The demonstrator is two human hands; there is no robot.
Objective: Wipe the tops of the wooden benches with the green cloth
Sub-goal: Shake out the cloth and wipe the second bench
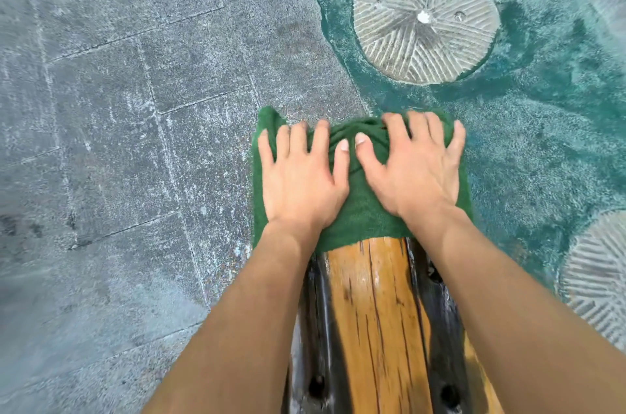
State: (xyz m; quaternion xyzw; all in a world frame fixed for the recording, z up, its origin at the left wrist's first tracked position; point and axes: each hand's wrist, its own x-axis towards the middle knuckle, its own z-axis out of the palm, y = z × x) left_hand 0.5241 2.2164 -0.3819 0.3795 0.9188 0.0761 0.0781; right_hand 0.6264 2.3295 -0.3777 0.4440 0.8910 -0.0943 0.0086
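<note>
A green cloth (359,210) lies bunched over the far end of a wooden bench (376,318), whose orange plank top runs toward me between dark side rails. My left hand (301,176) presses flat on the cloth's left half, fingers spread. My right hand (416,169) presses flat on the right half, fingers spread over the cloth's far edge. The two thumbs nearly touch at the middle. The bench end under the cloth is hidden.
Grey stone paving (118,142) fills the left side. Teal ground (542,142) lies to the right, with a round grooved millstone (425,20) set into it ahead and part of another millstone (599,278) at the right edge.
</note>
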